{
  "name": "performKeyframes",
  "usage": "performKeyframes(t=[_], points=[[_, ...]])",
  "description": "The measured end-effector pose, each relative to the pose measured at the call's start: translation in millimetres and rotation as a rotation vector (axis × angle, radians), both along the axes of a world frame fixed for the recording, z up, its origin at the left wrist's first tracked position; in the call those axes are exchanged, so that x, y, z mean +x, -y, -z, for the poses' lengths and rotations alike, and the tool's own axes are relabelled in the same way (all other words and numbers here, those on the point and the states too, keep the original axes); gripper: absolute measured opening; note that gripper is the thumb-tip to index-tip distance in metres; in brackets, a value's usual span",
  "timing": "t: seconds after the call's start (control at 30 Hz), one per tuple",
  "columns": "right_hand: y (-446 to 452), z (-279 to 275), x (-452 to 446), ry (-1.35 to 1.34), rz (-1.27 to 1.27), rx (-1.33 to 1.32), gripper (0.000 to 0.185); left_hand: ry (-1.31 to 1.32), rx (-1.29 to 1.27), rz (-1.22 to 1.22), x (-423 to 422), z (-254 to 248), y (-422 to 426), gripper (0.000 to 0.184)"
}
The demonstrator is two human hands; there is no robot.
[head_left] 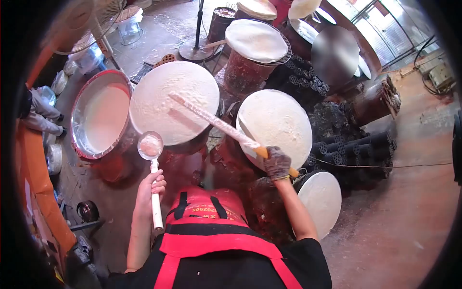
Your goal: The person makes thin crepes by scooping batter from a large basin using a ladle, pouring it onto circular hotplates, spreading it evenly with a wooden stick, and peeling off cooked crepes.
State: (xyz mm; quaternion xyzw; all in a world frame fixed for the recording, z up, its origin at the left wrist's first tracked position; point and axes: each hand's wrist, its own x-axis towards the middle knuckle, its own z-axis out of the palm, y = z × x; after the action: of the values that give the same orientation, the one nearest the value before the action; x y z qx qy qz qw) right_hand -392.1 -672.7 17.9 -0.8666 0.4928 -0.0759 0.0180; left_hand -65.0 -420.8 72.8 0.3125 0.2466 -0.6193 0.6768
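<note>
My left hand [153,187] is closed around the white handle of a ladle [150,144], whose round bowl holds some pale batter. The ladle is between a wide basin [77,137] of pale batter and a round griddle [168,123] covered with a whitish layer. In a grey work glove, my right hand [277,164] grips the yellow-orange handle of a long, batter-smeared spreader [211,118]. Its blade reaches left over that griddle, casting a shadow on it. Under the gloved hand lies a second round griddle [284,127], coated pale too.
Another coated round plate [321,204] sits low at right. Behind stands a drum [243,72] topped by a white round sheet [256,41]. Black honeycomb coal briquettes [356,151] are stacked at right. A stand base [199,50] and a fan [91,24] are farther back. A person's legs [43,113] show at left.
</note>
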Motion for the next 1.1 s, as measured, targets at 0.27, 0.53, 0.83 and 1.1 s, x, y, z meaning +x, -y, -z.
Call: performKeyframes(t=[0.27, 0.53, 0.83, 1.1], points=[[134, -223, 59, -0.329, -0.157, -0.153, 0.02, 0.006, -0.069, -0.03, 43, -14, 41, 0.018], [359, -322, 86, 0.204, 0.196, 0.033, 0.045, -0.051, -0.102, -0.155, 61, -10, 60, 0.017], [499, -49, 140, 1.501, 0.764, 0.713, 0.019, -0.061, -0.07, -0.464, 75, -37, 71, 0.018], [466, 90, 199, 1.277, 1.314, 0.24, 0.032, -0.157, -0.054, -0.615, 90, -67, 87, 0.022]])
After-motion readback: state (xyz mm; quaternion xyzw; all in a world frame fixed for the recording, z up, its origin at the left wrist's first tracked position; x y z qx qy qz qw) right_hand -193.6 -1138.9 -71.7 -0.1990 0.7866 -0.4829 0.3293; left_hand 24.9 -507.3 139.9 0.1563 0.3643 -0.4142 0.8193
